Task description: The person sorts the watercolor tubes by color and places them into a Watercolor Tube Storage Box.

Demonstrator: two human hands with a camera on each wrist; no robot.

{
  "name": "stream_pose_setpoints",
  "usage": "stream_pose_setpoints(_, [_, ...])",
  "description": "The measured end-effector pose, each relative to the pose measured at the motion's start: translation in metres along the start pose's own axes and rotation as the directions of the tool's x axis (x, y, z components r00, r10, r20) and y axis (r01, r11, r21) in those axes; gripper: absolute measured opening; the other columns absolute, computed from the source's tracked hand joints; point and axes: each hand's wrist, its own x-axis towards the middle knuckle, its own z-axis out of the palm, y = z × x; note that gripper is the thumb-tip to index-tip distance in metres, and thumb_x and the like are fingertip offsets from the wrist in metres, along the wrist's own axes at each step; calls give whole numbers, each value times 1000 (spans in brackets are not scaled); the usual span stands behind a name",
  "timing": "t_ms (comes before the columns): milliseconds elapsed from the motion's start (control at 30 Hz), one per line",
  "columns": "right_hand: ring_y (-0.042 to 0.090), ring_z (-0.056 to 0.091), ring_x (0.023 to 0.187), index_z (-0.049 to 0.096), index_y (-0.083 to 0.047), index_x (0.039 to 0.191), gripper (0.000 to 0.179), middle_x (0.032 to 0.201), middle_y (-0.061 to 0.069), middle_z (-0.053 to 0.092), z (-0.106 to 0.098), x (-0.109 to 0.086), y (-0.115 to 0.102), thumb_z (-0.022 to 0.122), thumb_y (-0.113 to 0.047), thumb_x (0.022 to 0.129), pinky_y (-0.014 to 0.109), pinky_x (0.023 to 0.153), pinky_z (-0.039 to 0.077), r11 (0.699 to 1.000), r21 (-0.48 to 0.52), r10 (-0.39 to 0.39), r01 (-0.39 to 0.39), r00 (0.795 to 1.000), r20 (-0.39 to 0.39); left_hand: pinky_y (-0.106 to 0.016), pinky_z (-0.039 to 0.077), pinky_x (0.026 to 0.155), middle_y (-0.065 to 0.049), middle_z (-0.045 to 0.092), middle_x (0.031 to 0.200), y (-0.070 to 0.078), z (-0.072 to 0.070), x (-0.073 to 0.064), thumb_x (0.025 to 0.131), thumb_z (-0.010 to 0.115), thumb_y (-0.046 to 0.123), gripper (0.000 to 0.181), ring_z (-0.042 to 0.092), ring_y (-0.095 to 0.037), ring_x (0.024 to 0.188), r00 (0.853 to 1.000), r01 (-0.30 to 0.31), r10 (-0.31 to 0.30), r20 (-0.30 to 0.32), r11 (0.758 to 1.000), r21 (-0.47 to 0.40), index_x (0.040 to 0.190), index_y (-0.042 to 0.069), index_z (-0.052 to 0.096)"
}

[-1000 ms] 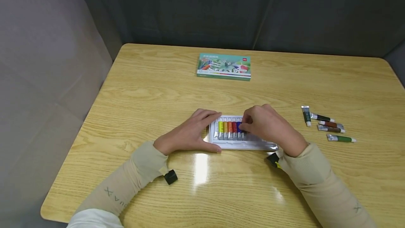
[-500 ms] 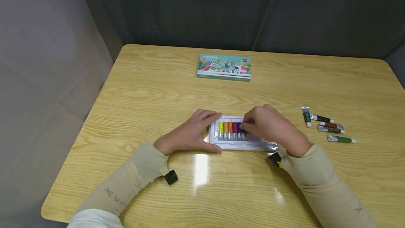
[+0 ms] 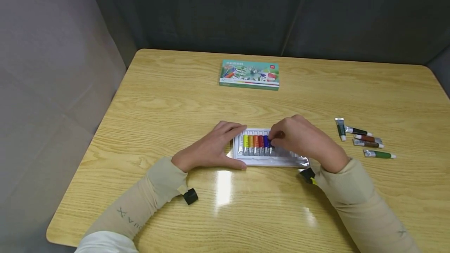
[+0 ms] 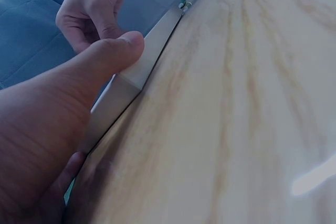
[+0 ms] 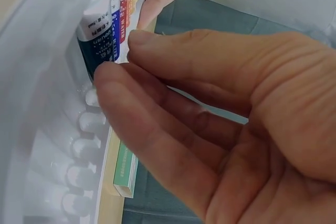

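A white plastic paint tray [image 3: 263,163] lies on the table, with a row of paint tubes in its left slots, running from yellow [image 3: 245,141] through orange and red to blue [image 3: 265,141]. My left hand [image 3: 214,147] holds the tray's left end, thumb along the near side and fingers at the far corner. The right hand [image 3: 299,138] is over the tray. In the right wrist view its thumb and forefinger pinch the cap end of a dark blue paint tube [image 5: 97,48] beside the blue one. The fingers hide that cap. Vacant slots [image 5: 84,148] show past it.
Several loose paint tubes lie to the right on the wooden table [image 3: 168,100], among them a green one [image 3: 381,154], a brown one [image 3: 367,143] and a black one [image 3: 356,131]. A green cardboard paint box [image 3: 249,74] lies farther back.
My right hand has shifted very slightly right, and its fingertips stay at the dark blue tube. The left hand keeps its place on the tray.
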Motion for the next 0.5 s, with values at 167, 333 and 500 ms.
stream_pose_setpoints(167, [16, 67, 87, 82, -11, 106, 14, 109, 8, 79, -3, -2, 1, 76, -12, 93, 35, 75, 58, 1000, -4, 4, -5, 1000, -23, -40, 38, 124, 3, 38, 163, 0, 0, 0, 77, 80, 70, 111, 35, -14, 147, 1000, 0, 0, -4, 1000, 2, 164, 20, 33])
stream_pose_setpoints(333, [17, 68, 89, 82, -12, 107, 15, 108, 8, 80, -8, -5, 7, 77, -15, 93, 40, 79, 59, 1000, -24, 19, -21, 998, -52, -40, 38, 123, 3, 38, 163, 0, 1, 1, 77, 80, 70, 112, 35, -14, 146, 1000, -1, 1, -3, 1000, 7, 164, 19, 32])
stream_pose_setpoints(500, [16, 67, 86, 82, -11, 105, 14, 104, 7, 80, -18, -10, 15, 78, -16, 93, 39, 75, 57, 998, -42, 42, -47, 994, -99, -41, 39, 123, 2, 39, 163, -1, 1, 1, 77, 80, 70, 113, 36, -15, 146, 1000, -12, 12, -7, 1000, 15, 164, 18, 32])
